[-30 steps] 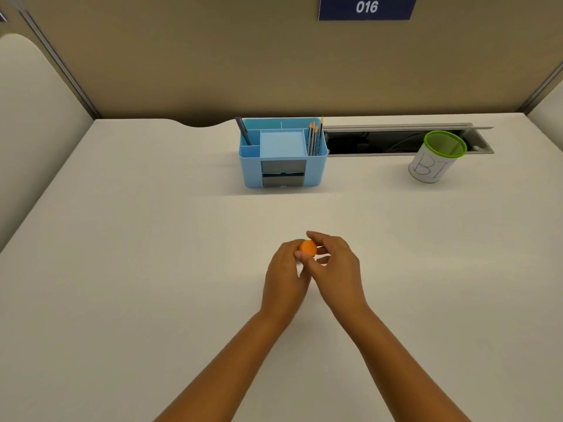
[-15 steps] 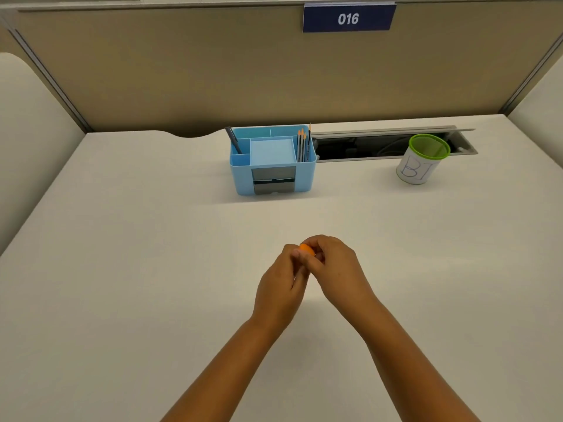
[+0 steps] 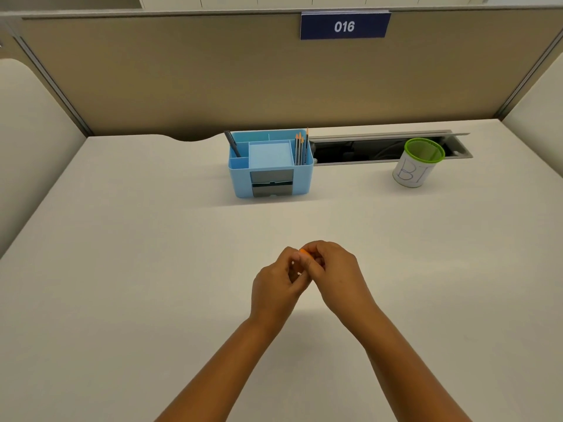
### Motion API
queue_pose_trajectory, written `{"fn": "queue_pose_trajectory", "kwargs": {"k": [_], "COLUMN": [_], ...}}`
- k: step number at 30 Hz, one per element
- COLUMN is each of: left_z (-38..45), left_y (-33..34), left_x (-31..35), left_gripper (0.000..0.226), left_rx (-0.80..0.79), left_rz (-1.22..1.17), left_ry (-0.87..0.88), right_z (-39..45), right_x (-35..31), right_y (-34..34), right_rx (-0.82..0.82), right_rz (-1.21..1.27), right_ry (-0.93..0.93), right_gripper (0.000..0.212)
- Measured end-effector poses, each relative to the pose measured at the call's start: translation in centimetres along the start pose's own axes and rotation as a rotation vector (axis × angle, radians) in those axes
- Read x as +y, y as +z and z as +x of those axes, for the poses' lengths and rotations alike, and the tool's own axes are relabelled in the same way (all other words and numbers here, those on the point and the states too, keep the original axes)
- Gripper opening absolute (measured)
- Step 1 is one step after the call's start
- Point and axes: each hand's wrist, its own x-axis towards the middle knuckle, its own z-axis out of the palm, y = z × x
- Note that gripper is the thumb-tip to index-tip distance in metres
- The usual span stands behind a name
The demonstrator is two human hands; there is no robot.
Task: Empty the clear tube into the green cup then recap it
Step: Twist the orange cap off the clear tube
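Both hands meet over the middle of the white desk [image 3: 152, 269]. My left hand [image 3: 275, 287] is closed around the clear tube, which its fingers hide almost wholly. My right hand [image 3: 333, 274] pinches the tube's orange cap [image 3: 303, 252], of which only a sliver shows between the fingertips. I cannot tell whether the cap is on the tube or off it. The green-rimmed cup [image 3: 416, 164], white-walled with blue letters, stands upright at the far right, well apart from the hands.
A light blue desk organiser [image 3: 271, 178] with pencils and a pen stands at the back centre. Behind the cup runs an open cable slot [image 3: 365, 149] in the desk. Beige partition walls enclose the back and sides.
My right fingers have closed further over the orange cap, so less of it shows. The head camera has tilted up; the hands have stayed in place.
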Motion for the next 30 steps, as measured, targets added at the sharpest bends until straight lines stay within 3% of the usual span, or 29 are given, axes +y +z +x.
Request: {"fn": "queue_pose_trajectory", "kwargs": {"k": [8, 10, 14, 20, 26, 30], "left_z": [0.1, 0.2, 0.1, -0.5, 0.0, 0.0], "left_y": [-0.4, -0.5, -0.4, 0.4, -0.6, -1.1], "left_x": [0.6, 0.6, 1.7, 3.0, 2.2, 2.2], "left_gripper": [0.012, 0.013, 0.009, 0.007, 0.013, 0.006], "left_rx": [-0.059, -0.104, -0.244, -0.159, -0.116, -0.16], "left_rz": [-0.206, -0.156, 0.015, -0.103, 0.099, 0.031], "left_ry": [-0.056, -0.058, -0.01, -0.014, 0.054, 0.046], "right_z": [-0.5, -0.4, 0.0, 0.3, 0.7, 0.5], "right_x": [0.6, 0.9, 1.1, 0.6, 0.6, 0.9], "right_y": [0.3, 0.0, -0.1, 0.3, -0.2, -0.3], "right_rx": [0.063, 0.06, 0.097, 0.177, 0.049, 0.027], "right_rz": [0.029, 0.046, -0.02, -0.044, 0.003, -0.015], "right_ry": [-0.077, -0.074, -0.052, -0.077, -0.131, -0.19], "right_gripper": [0.017, 0.013, 0.028, 0.033, 0.035, 0.033]}}
